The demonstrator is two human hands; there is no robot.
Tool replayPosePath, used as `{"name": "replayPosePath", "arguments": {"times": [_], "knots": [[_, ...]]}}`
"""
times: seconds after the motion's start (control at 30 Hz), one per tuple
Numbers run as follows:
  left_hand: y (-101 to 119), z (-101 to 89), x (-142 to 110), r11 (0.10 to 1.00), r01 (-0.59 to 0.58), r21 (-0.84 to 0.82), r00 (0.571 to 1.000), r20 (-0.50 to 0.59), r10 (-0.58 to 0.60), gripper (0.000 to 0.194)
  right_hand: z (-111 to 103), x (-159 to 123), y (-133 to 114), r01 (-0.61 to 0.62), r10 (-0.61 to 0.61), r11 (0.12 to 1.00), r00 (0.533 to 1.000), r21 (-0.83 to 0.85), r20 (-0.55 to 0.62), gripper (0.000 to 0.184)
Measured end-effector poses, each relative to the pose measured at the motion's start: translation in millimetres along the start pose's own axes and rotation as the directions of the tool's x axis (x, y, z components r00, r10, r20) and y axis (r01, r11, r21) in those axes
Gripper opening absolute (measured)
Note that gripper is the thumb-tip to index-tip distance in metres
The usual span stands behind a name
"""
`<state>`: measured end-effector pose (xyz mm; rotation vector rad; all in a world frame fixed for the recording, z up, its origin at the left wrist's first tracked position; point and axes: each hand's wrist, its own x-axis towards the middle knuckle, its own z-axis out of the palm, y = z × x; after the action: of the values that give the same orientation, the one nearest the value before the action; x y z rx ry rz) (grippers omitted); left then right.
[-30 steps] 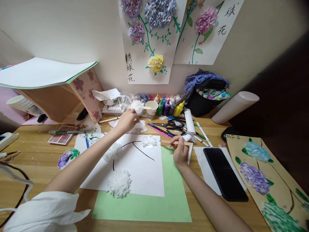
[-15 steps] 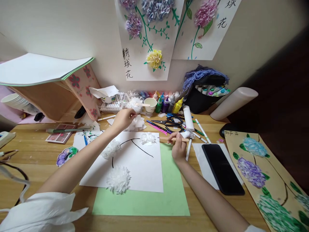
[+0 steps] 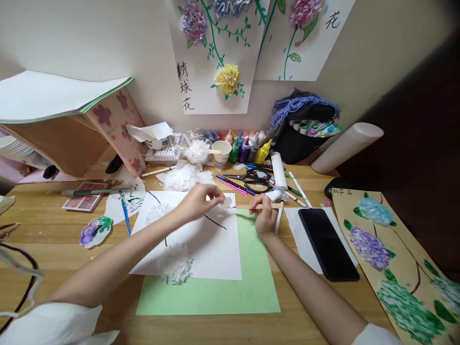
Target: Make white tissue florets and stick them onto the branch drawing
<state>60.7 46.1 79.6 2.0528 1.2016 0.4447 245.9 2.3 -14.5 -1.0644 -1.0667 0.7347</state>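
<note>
While our left hand (image 3: 205,203) hovers over the white paper tuft (image 3: 227,209) at about two o'clock on the white sheet (image 3: 212,258), we cannot tell whether its bent fingers are closed on something or loose. Our right hand (image 3: 265,216), near three o'clock and just outside the sheet, grips a flat wooden stick (image 3: 276,206).

As far as we see, two other tufts are in place: the ten-o'clock tuft (image 3: 157,212), partly behind our left forearm (image 3: 132,254), and the fuller seven-o'clock tuft (image 3: 178,264). We judge the first tuft thinner, so perhaps it is not yet finished. Black lines are already drawn, but the black line (image 3: 215,222) ending near three o'clock carries no tuft; this part seems left. At twelve o'clock, beyond the sheet, a heap of paper scraps (image 3: 183,177) lies on the desk (image 3: 43,225).
</note>
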Motion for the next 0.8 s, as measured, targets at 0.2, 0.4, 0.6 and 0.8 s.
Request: {"name": "replayPosePath", "arguments": {"times": [0.2, 0.4, 0.6, 0.8], "knots": [[-0.4, 42.3, -14.4, 0.977, 0.078, 0.198, 0.995, 0.04, -0.088, 0.016, 3.1, 0.7, 1.3, -0.041, 0.048, 0.998, 0.991, -0.057, 0.128, 0.043], [-9.8, 55.4, -4.8, 0.907, 0.036, 0.42, 0.997, -0.083, -0.001, 0.018, -1.2, -2.8, -0.6, 0.081, -0.082, 0.993, 0.996, -0.088, -0.014, 0.046], [-9.9, 58.7, -0.6, 0.86, 0.001, 0.51, 0.997, -0.071, 0.041, 0.018, -2.3, -3.8, 1.7, 0.122, -0.079, 0.964, 0.98, -0.235, 0.185, 0.042], [-6.0, 48.8, -6.3, 0.857, 0.042, 0.514, 0.995, -0.101, 0.012, 0.015, -0.4, -0.4, 1.3, 0.215, -0.115, 0.919, 0.948, -0.331, 0.296, 0.039]]}}
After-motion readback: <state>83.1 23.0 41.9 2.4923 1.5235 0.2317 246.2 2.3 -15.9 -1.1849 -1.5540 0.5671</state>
